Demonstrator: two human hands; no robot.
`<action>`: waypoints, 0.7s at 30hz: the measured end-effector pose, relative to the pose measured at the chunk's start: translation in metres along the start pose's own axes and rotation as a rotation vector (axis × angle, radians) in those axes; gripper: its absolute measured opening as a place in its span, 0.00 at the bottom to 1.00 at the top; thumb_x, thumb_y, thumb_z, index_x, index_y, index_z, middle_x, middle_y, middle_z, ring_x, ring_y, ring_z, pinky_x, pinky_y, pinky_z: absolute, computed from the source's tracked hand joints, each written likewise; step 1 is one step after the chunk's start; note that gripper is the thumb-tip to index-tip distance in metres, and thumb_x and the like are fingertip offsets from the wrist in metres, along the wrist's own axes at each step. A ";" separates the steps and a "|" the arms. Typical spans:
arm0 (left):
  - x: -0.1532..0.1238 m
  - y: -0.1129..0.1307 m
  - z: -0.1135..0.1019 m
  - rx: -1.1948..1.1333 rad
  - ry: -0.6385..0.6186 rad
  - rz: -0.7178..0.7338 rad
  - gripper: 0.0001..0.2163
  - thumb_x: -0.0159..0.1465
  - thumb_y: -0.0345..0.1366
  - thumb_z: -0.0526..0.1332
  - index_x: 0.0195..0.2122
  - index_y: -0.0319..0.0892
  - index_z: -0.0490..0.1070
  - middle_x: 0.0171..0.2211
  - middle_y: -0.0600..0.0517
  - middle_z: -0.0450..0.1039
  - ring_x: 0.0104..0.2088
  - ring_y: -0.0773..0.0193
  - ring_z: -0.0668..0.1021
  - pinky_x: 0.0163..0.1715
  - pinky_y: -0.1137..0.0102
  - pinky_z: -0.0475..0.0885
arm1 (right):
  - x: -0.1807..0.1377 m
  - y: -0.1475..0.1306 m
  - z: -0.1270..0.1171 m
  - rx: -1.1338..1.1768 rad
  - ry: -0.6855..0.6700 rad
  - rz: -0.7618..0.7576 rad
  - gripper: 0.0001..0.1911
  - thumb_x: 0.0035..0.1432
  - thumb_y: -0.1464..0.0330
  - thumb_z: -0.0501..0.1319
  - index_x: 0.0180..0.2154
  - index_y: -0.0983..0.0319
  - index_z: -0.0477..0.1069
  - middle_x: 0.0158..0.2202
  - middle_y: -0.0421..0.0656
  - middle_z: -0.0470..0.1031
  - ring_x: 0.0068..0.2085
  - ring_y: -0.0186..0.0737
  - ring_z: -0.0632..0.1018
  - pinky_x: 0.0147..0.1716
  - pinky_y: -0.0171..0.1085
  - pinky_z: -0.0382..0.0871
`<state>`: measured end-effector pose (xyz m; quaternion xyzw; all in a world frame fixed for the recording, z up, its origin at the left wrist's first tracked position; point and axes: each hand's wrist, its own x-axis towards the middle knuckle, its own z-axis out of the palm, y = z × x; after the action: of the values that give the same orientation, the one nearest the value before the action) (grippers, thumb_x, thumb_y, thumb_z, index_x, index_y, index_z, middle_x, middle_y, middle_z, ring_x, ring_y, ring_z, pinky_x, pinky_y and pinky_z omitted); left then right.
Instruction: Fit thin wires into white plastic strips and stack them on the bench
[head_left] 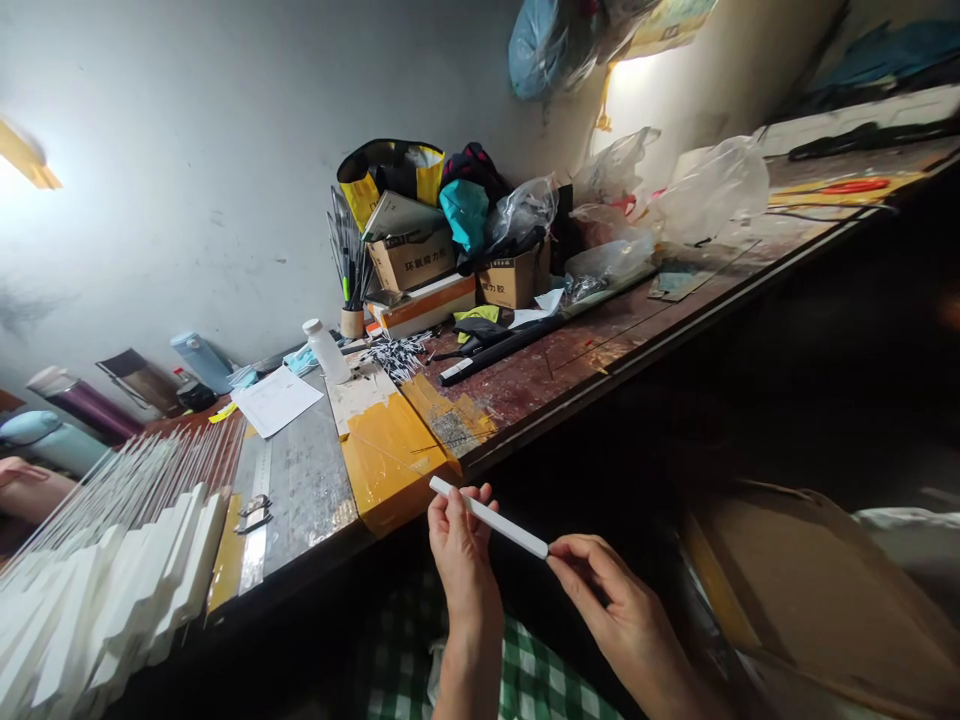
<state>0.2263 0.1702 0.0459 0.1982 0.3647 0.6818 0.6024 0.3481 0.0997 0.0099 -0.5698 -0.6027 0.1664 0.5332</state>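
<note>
Holds a thin white stick (491,518) in both hands, in the air, slanted. Clamps the left hand (459,560) on it near the upper end, with thumb and fingertips (442,505) closed together around it. Pinches the lower end with the right hand (615,600), fingertips (561,550) tight on the tip, other fingers curled loosely.

Under the wrists, a green checked cloth (525,680). Just beyond the left fingers, the edge of a worn table (570,365), with a yellow taped patch (386,455) near the stick's upper end. Further left of the fingers, a metal ruler (259,520) flat on the table, then a stack of white strips (112,590) and thin clear rods (142,470) fanned out.

Further away, a paper sheet (276,400), a white bottle (328,350) standing upright, a long black bar (499,350). Behind these, by the wall, cardboard boxes (412,260) and plastic bags (705,190) in a pile. Right of the right fingers, low and near, a large brown carton (810,590), partly blurred.
</note>
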 end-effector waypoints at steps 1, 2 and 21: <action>0.002 0.000 0.000 -0.003 0.006 -0.011 0.09 0.63 0.39 0.62 0.37 0.40 0.66 0.33 0.51 0.72 0.40 0.57 0.80 0.40 0.64 0.76 | 0.001 0.000 0.001 -0.003 -0.007 -0.009 0.04 0.64 0.65 0.55 0.39 0.56 0.67 0.35 0.40 0.72 0.33 0.36 0.77 0.35 0.31 0.74; 0.004 0.000 0.000 -0.006 0.013 -0.024 0.09 0.62 0.39 0.62 0.37 0.40 0.66 0.33 0.51 0.73 0.40 0.57 0.80 0.39 0.64 0.76 | 0.002 0.001 0.002 -0.007 -0.011 -0.020 0.04 0.65 0.65 0.55 0.39 0.56 0.67 0.35 0.40 0.72 0.34 0.36 0.77 0.35 0.32 0.74; 0.007 0.022 0.004 -0.112 -0.037 -0.235 0.05 0.60 0.34 0.63 0.32 0.38 0.69 0.28 0.50 0.72 0.32 0.60 0.79 0.35 0.58 0.78 | 0.008 -0.022 -0.004 -0.013 -0.052 -0.067 0.03 0.64 0.66 0.55 0.38 0.56 0.67 0.34 0.40 0.73 0.34 0.38 0.77 0.36 0.33 0.74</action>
<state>0.2131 0.1776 0.0634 0.1327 0.3355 0.6219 0.6950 0.3421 0.0985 0.0329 -0.5483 -0.6363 0.1592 0.5187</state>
